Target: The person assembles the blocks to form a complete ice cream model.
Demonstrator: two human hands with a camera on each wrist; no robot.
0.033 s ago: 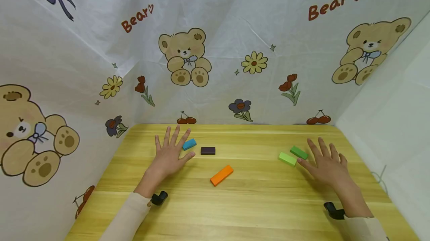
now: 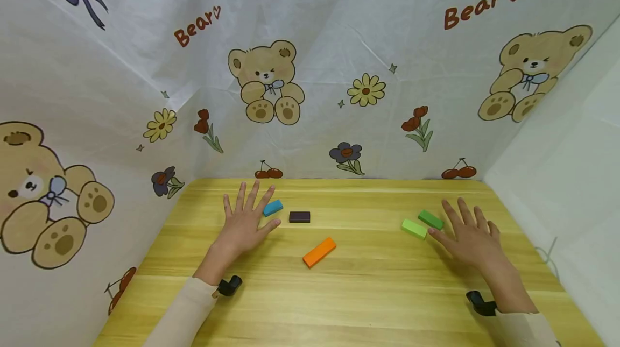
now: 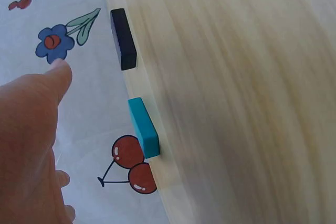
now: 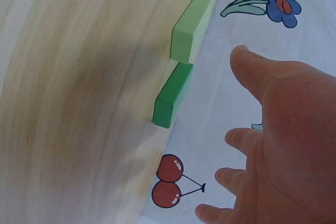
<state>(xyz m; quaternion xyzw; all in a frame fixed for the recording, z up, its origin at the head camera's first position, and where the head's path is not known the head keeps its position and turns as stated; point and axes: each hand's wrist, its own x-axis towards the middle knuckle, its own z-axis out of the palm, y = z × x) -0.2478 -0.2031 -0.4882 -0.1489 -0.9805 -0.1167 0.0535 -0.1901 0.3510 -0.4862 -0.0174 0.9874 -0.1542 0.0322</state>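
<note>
My left hand (image 2: 240, 230) is spread above the left part of the table, fingers straight, holding nothing. Nearest to it lies a blue block (image 2: 273, 207), with a dark block (image 2: 300, 217) just to the right; both also show in the left wrist view, blue block (image 3: 143, 128) and dark block (image 3: 123, 39). An orange block (image 2: 319, 253) lies slanted nearer the front. On the right, my right hand (image 2: 472, 240) is spread too, with nothing in it. By its thumb are a light green block (image 2: 414, 229) and a darker green block (image 2: 430, 219), close together.
The wooden table (image 2: 368, 293) ends at a white cloth (image 2: 315, 137) printed with bears, flowers and cherries, which hangs at the back and left. A white wall (image 2: 571, 175) stands on the right, with a thin cord (image 2: 548, 255) near the table's edge.
</note>
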